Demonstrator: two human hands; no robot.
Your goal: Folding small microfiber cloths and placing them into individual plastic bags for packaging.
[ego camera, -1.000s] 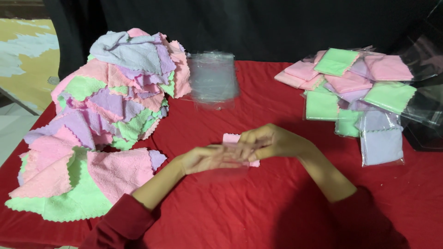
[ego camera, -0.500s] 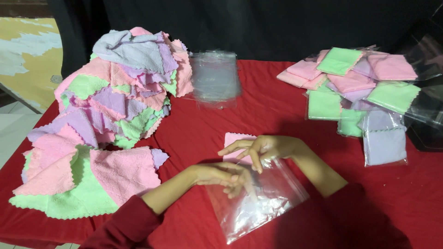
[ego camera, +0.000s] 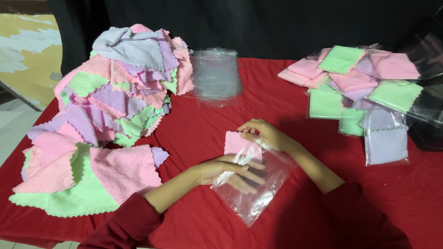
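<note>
A folded pink cloth [ego camera: 236,143] lies on the red tablecloth [ego camera: 203,133] at the centre, with one end inside the mouth of a clear plastic bag [ego camera: 258,189]. My right hand [ego camera: 266,133] pinches the bag's upper edge beside the cloth. My left hand [ego camera: 228,171] lies flat with its fingers spread at the bag's opening, holding the plastic just below the cloth. The bag stretches toward me, mostly empty.
A big heap of loose pink, green and lilac cloths [ego camera: 110,106] fills the left side. A stack of empty clear bags [ego camera: 216,76] lies at the back centre. Bagged folded cloths [ego camera: 360,87] are piled at the right, next to a dark container [ego camera: 429,124].
A second ago both hands were pressing the folded pink cloth with no bag there. Since then the clear bag came in, and the cloth's end now sits in its mouth.
</note>
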